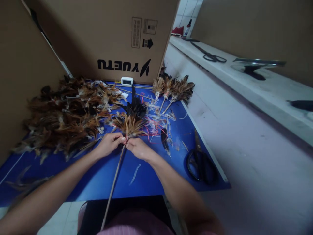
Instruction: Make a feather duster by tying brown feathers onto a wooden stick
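Observation:
A feather duster point(130, 122) with brown and black feathers is in front of me, its thin wooden stick point(113, 186) running down toward my lap. My left hand point(111, 143) pinches the base of the feathers, where they meet the stick. Right beside it, my right hand point(139, 147) is closed at the same spot, fingers almost touching those of the left. A bit of red string shows between the fingertips, though its ends are hidden. Red string point(155, 127) also lies tangled on the blue table point(146, 176) just beyond my right hand.
A big heap of loose feathers point(66, 120) covers the table's left. Several feather bundles on sticks point(171, 88) lie at the back right. Black-handled scissors point(200, 163) rest near the right edge. A cardboard box point(110, 39) stands behind, with a small white digital device point(127, 81) before it.

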A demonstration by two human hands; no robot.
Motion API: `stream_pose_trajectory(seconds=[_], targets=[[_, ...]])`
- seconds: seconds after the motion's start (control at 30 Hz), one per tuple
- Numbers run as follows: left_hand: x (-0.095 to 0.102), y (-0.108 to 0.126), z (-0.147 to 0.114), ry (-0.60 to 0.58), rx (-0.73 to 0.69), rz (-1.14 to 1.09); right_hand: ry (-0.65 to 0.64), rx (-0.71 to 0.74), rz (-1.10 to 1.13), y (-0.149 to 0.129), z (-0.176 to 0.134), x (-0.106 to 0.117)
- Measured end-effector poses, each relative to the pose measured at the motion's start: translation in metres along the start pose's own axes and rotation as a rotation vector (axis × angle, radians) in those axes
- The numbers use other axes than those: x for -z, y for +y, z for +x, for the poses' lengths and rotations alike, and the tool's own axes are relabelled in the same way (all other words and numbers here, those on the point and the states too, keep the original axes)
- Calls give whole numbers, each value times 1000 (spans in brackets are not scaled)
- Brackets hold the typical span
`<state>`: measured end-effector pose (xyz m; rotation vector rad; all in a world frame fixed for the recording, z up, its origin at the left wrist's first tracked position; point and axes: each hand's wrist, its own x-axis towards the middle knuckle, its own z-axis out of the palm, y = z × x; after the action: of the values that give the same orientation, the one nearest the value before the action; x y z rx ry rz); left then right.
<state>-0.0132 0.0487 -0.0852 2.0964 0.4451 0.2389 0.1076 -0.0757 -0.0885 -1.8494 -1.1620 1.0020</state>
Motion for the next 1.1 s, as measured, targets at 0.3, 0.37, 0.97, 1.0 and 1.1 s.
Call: stream_pose_trajectory(seconds=[0.3,0.37,0.97,1.0,1.1], targets=[[1,-19,6,-85,28,-269,73,-33,-61,1,3,-1],[1,-22,5,-90,28,-306,75,-32,-64,1,3,-1],[-5,-12,6,-24,24,-301,31,62,-217,-6,4,5],[-5,-14,7,-23,36,-315,30,51,-246,-7,5,5],[-4,-17,8,-31,57,-341,28,14,-320,-9,9,4]])
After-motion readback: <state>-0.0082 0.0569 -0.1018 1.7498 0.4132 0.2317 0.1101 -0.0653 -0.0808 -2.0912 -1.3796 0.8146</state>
